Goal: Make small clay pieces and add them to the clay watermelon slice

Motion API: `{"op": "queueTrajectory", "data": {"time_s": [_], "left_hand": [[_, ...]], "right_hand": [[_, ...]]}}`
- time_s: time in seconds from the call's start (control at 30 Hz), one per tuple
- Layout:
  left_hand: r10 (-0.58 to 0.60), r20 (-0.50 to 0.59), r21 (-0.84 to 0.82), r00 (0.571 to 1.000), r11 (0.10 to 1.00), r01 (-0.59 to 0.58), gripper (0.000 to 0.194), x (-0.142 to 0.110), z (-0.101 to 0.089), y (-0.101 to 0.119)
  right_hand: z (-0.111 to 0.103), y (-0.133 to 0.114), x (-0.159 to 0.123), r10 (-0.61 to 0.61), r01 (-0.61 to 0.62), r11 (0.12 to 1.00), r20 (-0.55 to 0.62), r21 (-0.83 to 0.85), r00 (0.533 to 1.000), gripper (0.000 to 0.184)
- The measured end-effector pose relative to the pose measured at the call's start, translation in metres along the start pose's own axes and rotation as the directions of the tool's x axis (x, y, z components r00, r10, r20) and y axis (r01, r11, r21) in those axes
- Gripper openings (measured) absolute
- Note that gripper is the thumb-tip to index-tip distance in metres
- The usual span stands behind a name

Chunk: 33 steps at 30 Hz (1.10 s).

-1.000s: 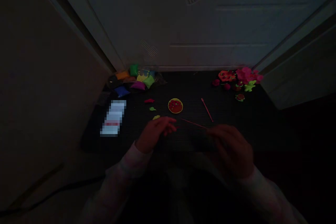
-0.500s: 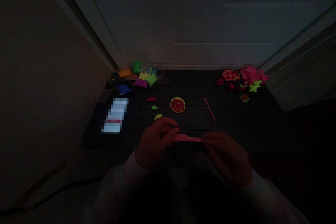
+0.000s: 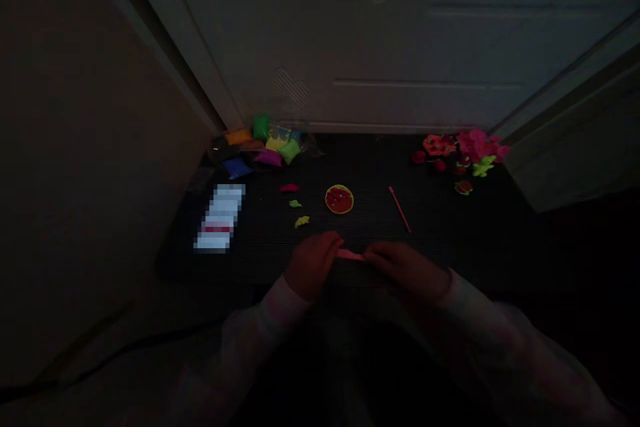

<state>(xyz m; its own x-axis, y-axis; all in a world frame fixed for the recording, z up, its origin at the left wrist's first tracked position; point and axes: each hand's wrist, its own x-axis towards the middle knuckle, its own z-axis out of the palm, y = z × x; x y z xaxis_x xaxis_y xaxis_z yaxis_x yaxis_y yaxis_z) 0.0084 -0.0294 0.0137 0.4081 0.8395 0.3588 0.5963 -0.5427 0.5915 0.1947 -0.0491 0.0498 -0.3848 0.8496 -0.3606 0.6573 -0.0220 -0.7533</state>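
Head cam: L hand & R hand pinch a flat pink tool betw. them from either side, nr the middle of the table's front edge. Farther in, nr table ctr, a round yellow-rimmed dish has red filling w/ small bits on top, too dark to ID, & a thin pink stick lies twd the R edge. Far L corner: clear plastic bag w/ coloured packets, can't tell if all inside; far R corner: bright pink flowers.
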Motion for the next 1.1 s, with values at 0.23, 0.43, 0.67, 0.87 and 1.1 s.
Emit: {"op": "queueTrajectory", "data": {"time_s": [0.23,0.43,0.67,0.87,1.1], "left_hand": [[-0.134,-0.076,0.046,0.988,0.989,0.138,0.019,-0.008,-0.004,-0.020],[-0.126,-0.013,0.038,0.992,0.991,0.127,0.020,-0.014,-0.006,-0.026],[0.036,0.173,0.150,0.984,0.987,-0.063,0.029,-0.012,-0.005,-0.022],[0.055,0.291,0.278,0.955,0.950,-0.140,0.031,-0.006,-0.003,-0.011],[0.041,0.310,0.342,0.950,0.927,-0.152,0.030,-0.007,-0.002,-0.008]], "right_hand": [[-0.019,0.013,0.026,0.093,-0.083,0.969,0.033,-0.231,0.995,0.026],[-0.022,0.012,0.036,0.100,-0.066,0.953,0.101,-0.296,0.990,0.025],[-0.021,0.013,0.042,0.130,-0.079,0.920,0.109,-0.383,0.985,0.027],[-0.019,0.010,0.042,0.181,-0.128,0.880,0.074,-0.458,0.981,0.029],[-0.017,0.006,0.043,0.218,-0.165,0.831,0.039,-0.532,0.975,0.034]]}}
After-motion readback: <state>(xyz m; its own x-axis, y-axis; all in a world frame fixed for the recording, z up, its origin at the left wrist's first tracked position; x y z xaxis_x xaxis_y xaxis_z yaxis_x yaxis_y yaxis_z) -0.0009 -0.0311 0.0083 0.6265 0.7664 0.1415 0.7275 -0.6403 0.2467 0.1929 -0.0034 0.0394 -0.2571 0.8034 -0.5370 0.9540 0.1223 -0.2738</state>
